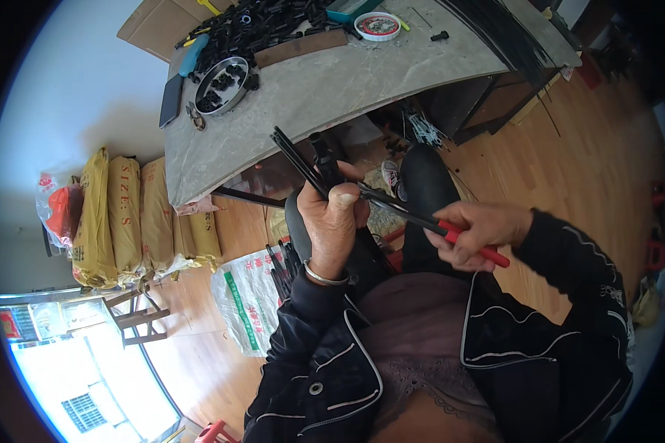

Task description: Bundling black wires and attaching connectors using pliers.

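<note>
Head view: the person's left hand [332, 213] is closed around a small bundle of black rods [294, 158] and a thicker black fitting [324, 155], with the thumb laid across the front; the right hand [479, 235] grips a red-handled tool [497, 257], whose dark, narrow forward part reaches toward the left fist. The rods and fitting are held above the lap, near the front edge of the grey surface [303, 90], their upper ends slanting up toward it. Whether the tool's tip touches the fitting cannot be established, since the fingers cover the meeting point. On that surface lie a heap of black parts [277, 28], a round metal dish [219, 111] containing more dark pieces, and a spread of long dark strands [499, 33]. As a matter of judgement, the rods appear light and fairly stiff, likely to flex along their length rather than crumple, and their smooth finish may let them slide past one another. The fitting looks hard and rigid, with little sign of fragility. A firm hold low on the bundle, rods and fitting pinched together, appears soundest; the tool is best held by its red grip, clear of the narrow end.
</note>
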{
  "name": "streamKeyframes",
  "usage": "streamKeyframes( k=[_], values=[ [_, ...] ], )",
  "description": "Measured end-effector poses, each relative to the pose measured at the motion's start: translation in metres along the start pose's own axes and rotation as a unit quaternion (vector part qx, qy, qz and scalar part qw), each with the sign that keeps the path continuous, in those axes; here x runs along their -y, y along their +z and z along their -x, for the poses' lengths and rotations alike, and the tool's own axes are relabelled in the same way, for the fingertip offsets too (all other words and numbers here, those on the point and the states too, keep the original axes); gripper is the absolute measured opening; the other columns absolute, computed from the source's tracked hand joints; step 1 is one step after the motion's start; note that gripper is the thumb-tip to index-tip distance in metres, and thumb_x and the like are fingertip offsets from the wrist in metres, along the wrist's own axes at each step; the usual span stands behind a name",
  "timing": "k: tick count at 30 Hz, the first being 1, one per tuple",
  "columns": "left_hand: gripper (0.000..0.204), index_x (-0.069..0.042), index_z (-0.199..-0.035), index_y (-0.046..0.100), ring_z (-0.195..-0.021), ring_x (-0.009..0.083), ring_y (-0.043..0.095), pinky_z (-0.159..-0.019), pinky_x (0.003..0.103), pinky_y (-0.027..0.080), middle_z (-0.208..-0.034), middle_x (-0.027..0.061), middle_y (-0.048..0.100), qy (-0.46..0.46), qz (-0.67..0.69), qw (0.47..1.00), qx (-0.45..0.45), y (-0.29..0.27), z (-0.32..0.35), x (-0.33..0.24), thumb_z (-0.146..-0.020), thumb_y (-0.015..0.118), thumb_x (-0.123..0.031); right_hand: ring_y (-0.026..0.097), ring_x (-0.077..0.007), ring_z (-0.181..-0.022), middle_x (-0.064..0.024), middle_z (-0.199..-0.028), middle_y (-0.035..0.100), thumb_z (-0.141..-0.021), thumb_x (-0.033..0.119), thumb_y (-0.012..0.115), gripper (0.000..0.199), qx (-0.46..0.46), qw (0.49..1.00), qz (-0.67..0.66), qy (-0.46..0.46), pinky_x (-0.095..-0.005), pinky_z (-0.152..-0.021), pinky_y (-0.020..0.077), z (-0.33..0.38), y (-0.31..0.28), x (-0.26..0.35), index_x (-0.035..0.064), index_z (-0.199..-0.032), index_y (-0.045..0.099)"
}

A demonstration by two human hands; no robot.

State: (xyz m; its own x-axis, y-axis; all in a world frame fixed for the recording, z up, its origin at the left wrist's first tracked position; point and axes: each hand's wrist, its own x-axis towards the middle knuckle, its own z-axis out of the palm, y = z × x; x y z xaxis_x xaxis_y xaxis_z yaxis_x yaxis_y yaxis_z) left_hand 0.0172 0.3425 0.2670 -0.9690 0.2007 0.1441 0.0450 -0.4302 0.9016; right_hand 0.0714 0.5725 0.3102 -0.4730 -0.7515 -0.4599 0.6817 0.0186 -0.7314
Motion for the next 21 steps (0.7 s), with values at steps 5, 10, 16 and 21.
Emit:
streamKeyframes(
  k=[5, 10, 16, 21],
  values=[
    [0.043, 0.002, -0.094, 0.057, -0.041, 0.0091, 0.044, -0.037, 0.022, 0.033, -0.058, 0.0008, 0.048, -0.015, 0.014, 1.000, -0.013, -0.004, -0.003, 0.001, -0.085, 0.071, -0.039, 0.061, -0.0119, -0.062, -0.0081, -0.090, 0.062, -0.086, 0.005, 0.058, 0.023, -0.164, 0.869, 0.396, -0.247, -0.0272, -0.058, 0.0508, -0.009, -0.010, 0.010, -0.0015, -0.108, 0.052],
    [0.034, 0.004, -0.097, 0.059, -0.043, 0.0083, 0.046, -0.040, 0.021, 0.034, -0.060, 0.0008, 0.051, -0.014, 0.053, 0.998, 0.019, -0.011, -0.002, 0.001, -0.083, 0.075, -0.023, 0.057, -0.0158, -0.045, -0.0084, -0.062, 0.058, -0.091, 0.023, 0.064, 0.026, -0.068, 0.996, -0.055, -0.018, -0.0243, -0.043, 0.0462, -0.004, 0.004, 0.000, -0.0011, -0.095, 0.054],
    [0.028, 0.003, -0.094, 0.061, -0.046, 0.0067, 0.048, -0.042, 0.020, 0.035, -0.061, 0.0006, 0.055, -0.045, 0.018, 0.999, 0.021, -0.008, 0.003, -0.008, -0.072, 0.078, -0.002, 0.056, -0.0135, -0.048, -0.0050, -0.064, 0.056, -0.082, 0.018, 0.071, 0.029, 0.066, 0.997, 0.006, 0.051, -0.0245, -0.048, 0.0474, 0.000, -0.009, 0.021, -0.0004, -0.096, 0.053],
    [0.031, 0.002, -0.094, 0.060, -0.047, 0.0060, 0.048, -0.043, 0.020, 0.035, -0.062, 0.0002, 0.055, -0.046, 0.075, 0.996, 0.023, -0.015, -0.002, -0.004, -0.072, 0.080, -0.006, 0.061, -0.0113, -0.060, -0.0038, -0.076, 0.063, -0.093, 0.014, 0.052, 0.021, -0.202, 0.885, 0.395, -0.141, -0.0247, -0.055, 0.0487, -0.003, 0.001, 0.032, -0.0023, -0.107, 0.057]
  ],
)
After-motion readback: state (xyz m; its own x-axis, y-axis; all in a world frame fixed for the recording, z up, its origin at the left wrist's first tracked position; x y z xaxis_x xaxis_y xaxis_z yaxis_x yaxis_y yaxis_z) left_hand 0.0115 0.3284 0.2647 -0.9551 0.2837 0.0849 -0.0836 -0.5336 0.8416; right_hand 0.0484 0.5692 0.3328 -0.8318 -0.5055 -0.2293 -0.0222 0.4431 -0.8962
